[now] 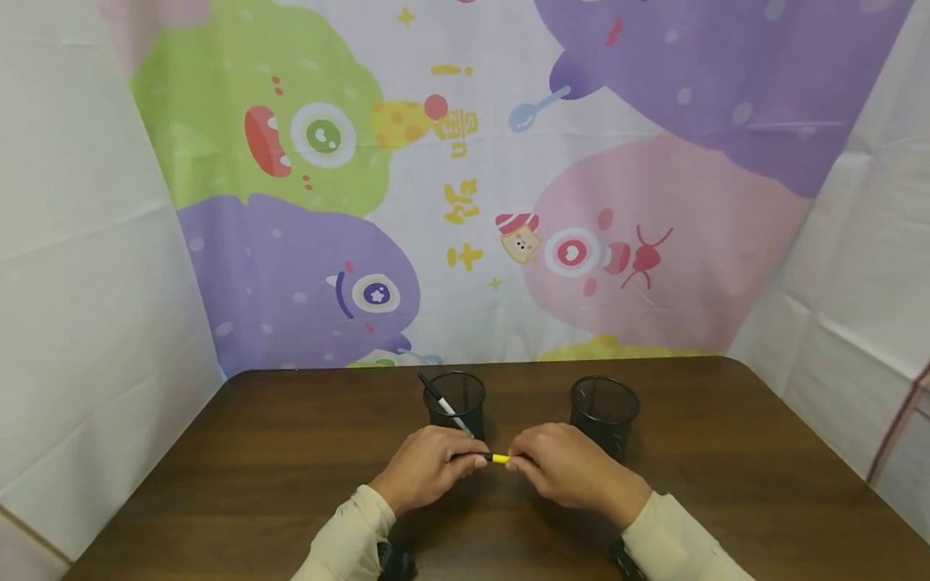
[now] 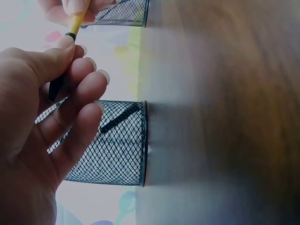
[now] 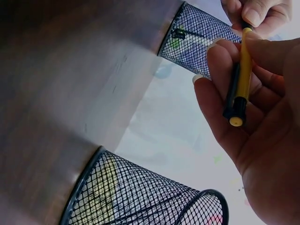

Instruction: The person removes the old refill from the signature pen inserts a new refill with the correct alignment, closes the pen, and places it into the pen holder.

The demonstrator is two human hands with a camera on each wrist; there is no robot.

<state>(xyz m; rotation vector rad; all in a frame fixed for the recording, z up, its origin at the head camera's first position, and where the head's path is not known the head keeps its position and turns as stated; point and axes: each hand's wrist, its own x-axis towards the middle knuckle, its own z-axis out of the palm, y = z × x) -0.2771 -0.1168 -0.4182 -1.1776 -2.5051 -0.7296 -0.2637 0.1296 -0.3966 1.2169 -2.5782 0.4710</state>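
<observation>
1 pen [image 1: 500,458], yellow w/ black parts, held crosswise btwn both hands, above table [image 1: 291,440]. L hand [image 1: 427,466]: thumb & fingers pinch tapered black end [image 2: 56,88]. R hand [image 1: 570,468]: thumb & fingers pinch yellow barrel [image 3: 244,70]. 2 mesh cups: left cup [image 1: 475,413] just beyond L hand, black-and-white marker [image 1: 445,406] leaning in it; right cup [image 1: 613,434] just beyond R hand.

Step in hand (judged): working pen's parts, joining or parting, can't tell which. Next move prob. calls for both pinches firm, pen kept in line.

L wrist view only: taper of black end. R wrist view only: yellow end-button [image 3: 236,122] & black strip [image 3: 232,91] alongside barrel, clip or sep. piece unclear; R hand hides both in head view.
</observation>
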